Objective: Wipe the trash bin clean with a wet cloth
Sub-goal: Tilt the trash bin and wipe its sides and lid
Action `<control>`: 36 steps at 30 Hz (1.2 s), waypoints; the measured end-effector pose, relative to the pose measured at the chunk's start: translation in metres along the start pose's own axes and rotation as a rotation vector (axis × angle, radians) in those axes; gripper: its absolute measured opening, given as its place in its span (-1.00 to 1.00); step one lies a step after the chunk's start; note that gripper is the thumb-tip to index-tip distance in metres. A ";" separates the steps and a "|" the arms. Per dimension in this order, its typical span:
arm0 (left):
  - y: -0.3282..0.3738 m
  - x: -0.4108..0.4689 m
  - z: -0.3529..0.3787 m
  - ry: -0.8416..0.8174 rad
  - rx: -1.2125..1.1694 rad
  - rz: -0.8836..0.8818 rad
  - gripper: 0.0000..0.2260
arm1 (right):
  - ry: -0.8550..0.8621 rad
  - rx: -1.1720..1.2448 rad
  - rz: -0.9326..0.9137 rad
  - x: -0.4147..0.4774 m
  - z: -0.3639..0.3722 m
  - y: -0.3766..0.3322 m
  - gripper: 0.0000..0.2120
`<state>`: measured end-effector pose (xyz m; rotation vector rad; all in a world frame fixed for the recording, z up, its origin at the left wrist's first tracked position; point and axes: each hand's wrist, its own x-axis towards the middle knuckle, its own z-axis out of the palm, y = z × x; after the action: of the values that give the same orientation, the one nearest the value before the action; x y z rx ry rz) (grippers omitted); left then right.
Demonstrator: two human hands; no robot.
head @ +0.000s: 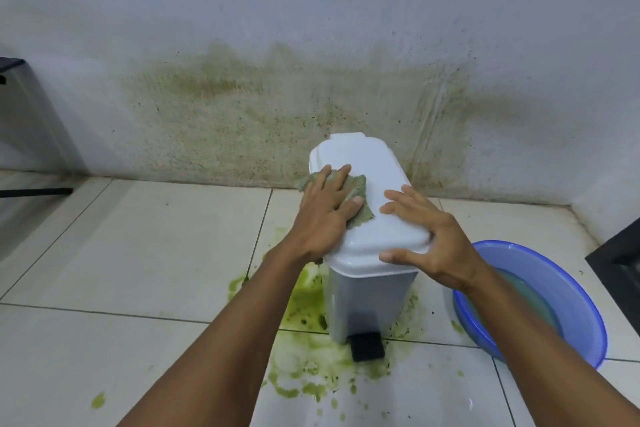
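A small white pedal trash bin (372,302) stands on the tiled floor near the wall, its lid (367,163) closed and its black pedal (367,346) facing me. My left hand (325,215) presses flat on a greenish wet cloth (358,199) spread over the left part of the lid. Part of the cloth is hidden under the palm. My right hand (429,239) rests on the lid's near right corner, fingers on top and thumb against the front rim.
A blue basin (585,308) with cloudy water sits on the floor right of the bin, partly behind my right forearm. Green slime (311,350) is spattered on the tiles around the bin's base. The wall (263,107) behind is stained green. Dark furniture stands at both edges.
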<state>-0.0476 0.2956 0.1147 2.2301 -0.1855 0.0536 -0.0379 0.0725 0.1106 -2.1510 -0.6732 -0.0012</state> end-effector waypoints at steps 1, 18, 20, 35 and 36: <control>-0.002 -0.005 0.009 -0.009 0.026 0.022 -0.46 | -0.001 -0.086 0.063 -0.003 0.004 -0.003 -0.19; -0.007 -0.025 0.050 0.242 -0.072 0.123 -0.49 | 0.255 -0.512 0.411 0.026 0.027 -0.001 -0.21; -0.008 -0.012 0.046 0.291 -0.335 -0.040 -0.52 | 0.250 -0.522 0.411 0.027 0.027 0.003 -0.22; -0.027 0.038 -0.003 0.035 0.318 0.015 -0.49 | 0.051 -0.588 0.412 0.035 0.039 -0.010 -0.17; -0.027 0.051 -0.011 -0.003 0.405 0.000 -0.49 | 0.099 -0.589 0.416 0.029 0.050 -0.016 -0.05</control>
<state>0.0073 0.3146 0.1062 2.6339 -0.1884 0.0950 -0.0319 0.1312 0.0973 -2.8013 -0.1580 -0.0926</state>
